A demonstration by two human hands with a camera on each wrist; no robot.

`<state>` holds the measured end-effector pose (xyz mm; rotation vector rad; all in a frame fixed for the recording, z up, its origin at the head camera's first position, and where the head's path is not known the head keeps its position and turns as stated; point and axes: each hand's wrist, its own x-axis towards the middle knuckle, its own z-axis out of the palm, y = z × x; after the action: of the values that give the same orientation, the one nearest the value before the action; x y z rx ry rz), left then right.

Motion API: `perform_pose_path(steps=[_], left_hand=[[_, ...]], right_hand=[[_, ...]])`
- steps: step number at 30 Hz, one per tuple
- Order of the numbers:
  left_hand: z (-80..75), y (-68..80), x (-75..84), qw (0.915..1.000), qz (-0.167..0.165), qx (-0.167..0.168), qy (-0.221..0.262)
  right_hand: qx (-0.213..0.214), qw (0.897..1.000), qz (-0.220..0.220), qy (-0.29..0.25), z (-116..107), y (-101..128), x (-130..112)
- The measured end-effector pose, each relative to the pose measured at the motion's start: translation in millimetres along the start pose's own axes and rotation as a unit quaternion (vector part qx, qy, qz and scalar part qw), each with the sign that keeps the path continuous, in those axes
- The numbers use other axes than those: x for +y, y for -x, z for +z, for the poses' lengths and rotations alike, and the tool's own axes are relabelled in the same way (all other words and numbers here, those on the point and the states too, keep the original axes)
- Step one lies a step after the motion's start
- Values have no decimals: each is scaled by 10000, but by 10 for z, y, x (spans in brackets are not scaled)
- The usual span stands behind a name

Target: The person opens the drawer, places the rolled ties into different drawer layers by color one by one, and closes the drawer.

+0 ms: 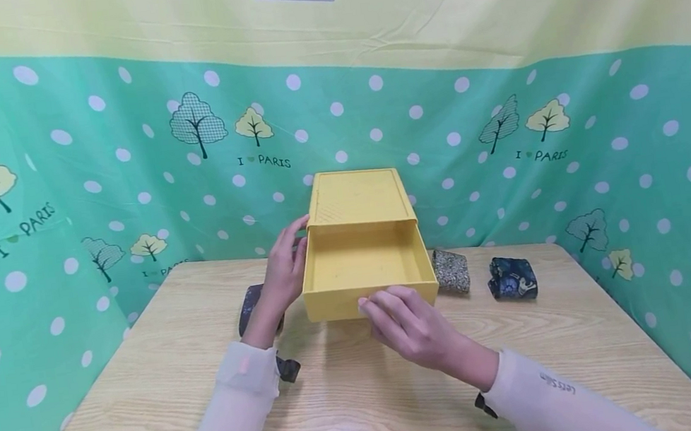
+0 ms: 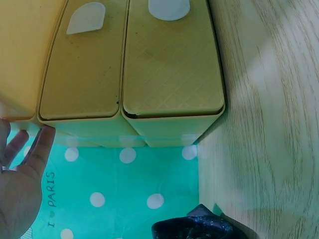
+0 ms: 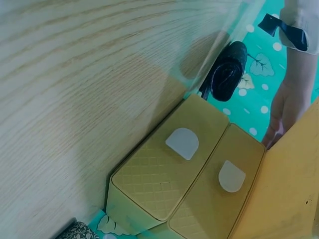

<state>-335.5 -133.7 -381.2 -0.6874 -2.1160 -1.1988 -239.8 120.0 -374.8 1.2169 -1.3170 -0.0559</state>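
Observation:
A yellow drawer cabinet (image 1: 359, 196) stands on the table with its top drawer (image 1: 336, 305) pulled out; the drawer's inside is bare. My right hand (image 1: 412, 329) grips the middle of that drawer's front with curled fingers. The left hand (image 1: 284, 269) rests against the cabinet's left side, its fingers fairly straight, also seen as a hand (image 2: 22, 184) in the left wrist view. Below, two closed drawers with white tab handles (image 2: 169, 7) show in both wrist views. The right hand itself is out of sight in the right wrist view.
A dark rolled cloth (image 1: 250, 307) lies left of the cabinet, partly behind the left forearm. To the right are a grey speckled cloth roll (image 1: 451, 272) and a navy patterned one (image 1: 513, 278). A green polka-dot curtain (image 1: 189, 190) hangs behind the wooden table (image 1: 529, 365).

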Motion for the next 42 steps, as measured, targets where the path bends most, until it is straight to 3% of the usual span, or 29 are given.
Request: perform_pose_path(steps=[26, 34, 42], left_hand=[[-7, 2, -12, 10000, -25, -52, 41], [-6, 7, 9, 10000, -27, -34, 63], [-1, 5, -4, 10000, -31, -34, 51]], right_hand=[[176, 9993, -273, 188, -63, -48, -12], [613, 9978, 159, 173, -156, -130, 115], [1041, 9895, 999, -39, -290, -175, 326]])
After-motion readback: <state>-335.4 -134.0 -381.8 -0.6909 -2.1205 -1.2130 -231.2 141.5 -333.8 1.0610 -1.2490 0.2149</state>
